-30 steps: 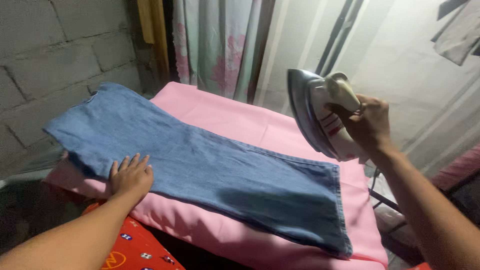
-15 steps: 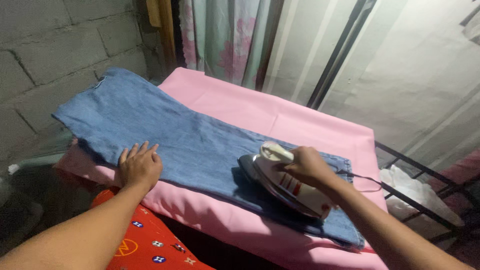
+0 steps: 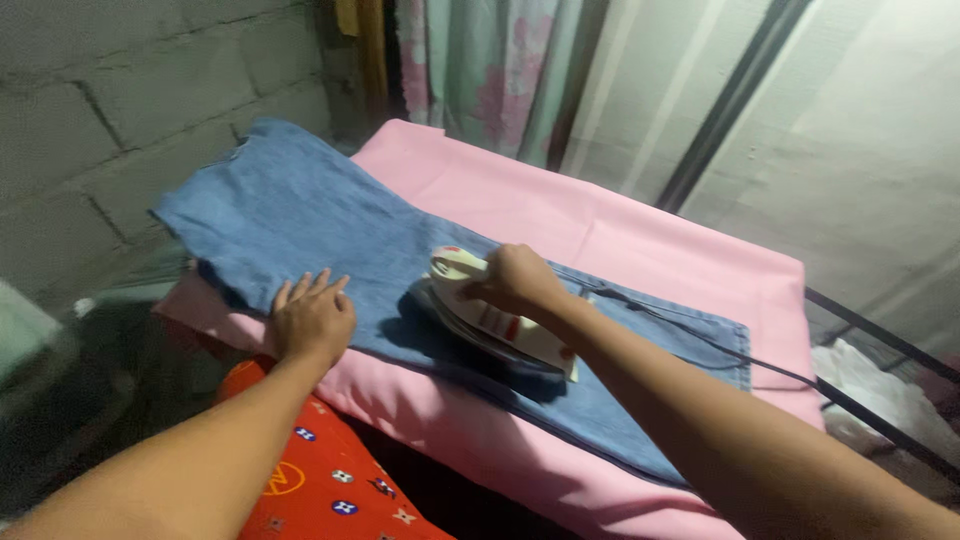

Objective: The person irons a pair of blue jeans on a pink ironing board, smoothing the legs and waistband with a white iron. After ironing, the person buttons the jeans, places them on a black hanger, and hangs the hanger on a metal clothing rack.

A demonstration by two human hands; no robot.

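**Iron sliding up the jeans toward the flat hand**

The right hand (image 3: 515, 280) is gripping the handle of the iron (image 3: 490, 322), fingers closed around it, and is pressing the soleplate flat on the jeans (image 3: 330, 225). Half a second ago the iron was sitting nearer the hem; it is now lying further along the leg, near the middle of the denim and just beside the left hand (image 3: 315, 318). A second ago it was being held upright in the air, clear of the cloth.

The left hand is resting open, palm down and fingers spread, on the near edge of the jeans, holding nothing, in much the same spot as before. The jeans are lying stretched across the pink cover (image 3: 620, 225). The cord (image 3: 690, 335) is trailing from the iron across the denim toward the right. An orange patterned cloth (image 3: 330, 480) is showing below the left forearm.
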